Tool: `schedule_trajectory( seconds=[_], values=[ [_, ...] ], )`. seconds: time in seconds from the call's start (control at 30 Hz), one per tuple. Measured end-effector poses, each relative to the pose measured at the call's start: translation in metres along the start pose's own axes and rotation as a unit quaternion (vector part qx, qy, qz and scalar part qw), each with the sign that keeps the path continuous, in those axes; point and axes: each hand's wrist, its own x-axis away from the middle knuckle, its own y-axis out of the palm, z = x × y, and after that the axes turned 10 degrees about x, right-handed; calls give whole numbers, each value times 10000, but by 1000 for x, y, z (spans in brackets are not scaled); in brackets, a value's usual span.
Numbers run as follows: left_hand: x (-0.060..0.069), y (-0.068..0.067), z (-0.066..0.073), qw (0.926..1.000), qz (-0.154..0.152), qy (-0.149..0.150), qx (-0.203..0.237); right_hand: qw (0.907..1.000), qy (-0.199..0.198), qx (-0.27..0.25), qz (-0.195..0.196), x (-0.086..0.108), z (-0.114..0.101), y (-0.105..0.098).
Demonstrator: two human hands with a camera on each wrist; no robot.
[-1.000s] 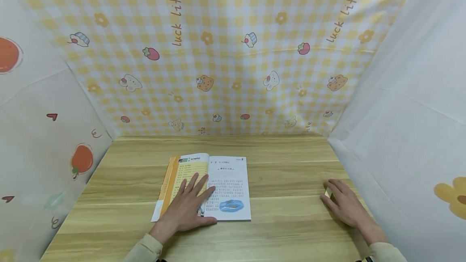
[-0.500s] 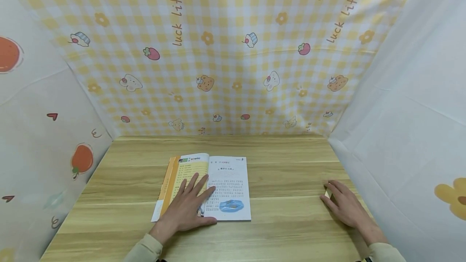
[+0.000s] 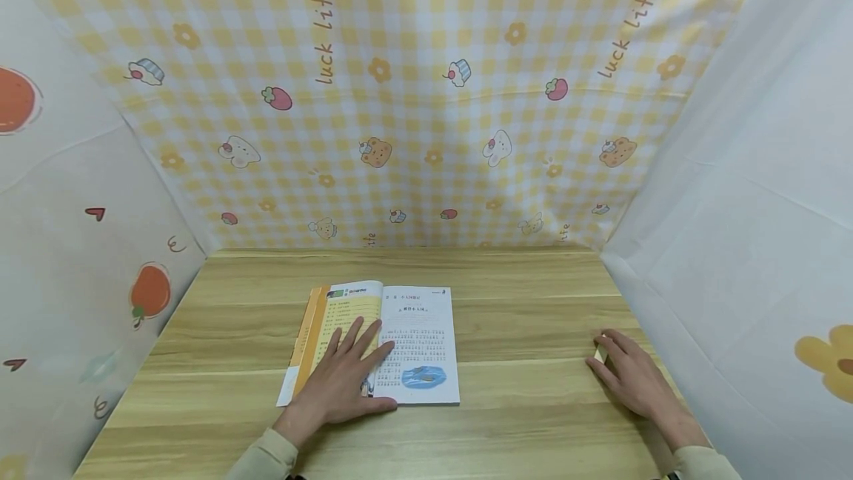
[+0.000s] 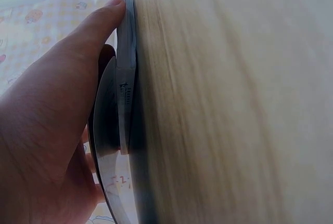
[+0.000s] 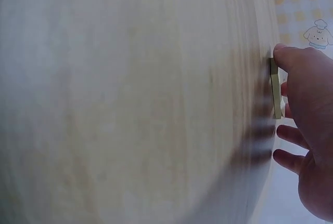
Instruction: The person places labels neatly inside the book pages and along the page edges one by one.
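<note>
- Spread left hand (image 3: 343, 385) partly hides an open book (image 3: 420, 343)
- Right hand (image 3: 629, 376) pinches a yellow block (image 5: 276, 91) near the surface's (image 3: 526, 421) right edge
- Checked cloth (image 3: 413, 110) lines the far edge

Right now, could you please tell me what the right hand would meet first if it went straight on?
Across the tabletop, the right hand would probably meet the checked cloth first, though its exact depth is unclear.
</note>
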Motion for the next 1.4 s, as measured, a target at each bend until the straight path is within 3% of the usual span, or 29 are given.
schedule_trajectory(
  seconds=[0.4,1.4],
  values=[
    [1,0,0,10000,-6,11,-10,9955,-459,114,826,-1,3,5],
    [1,-1,1,10000,-10,-16,43,9929,7,125,1186,-8,2,1]
  ],
)
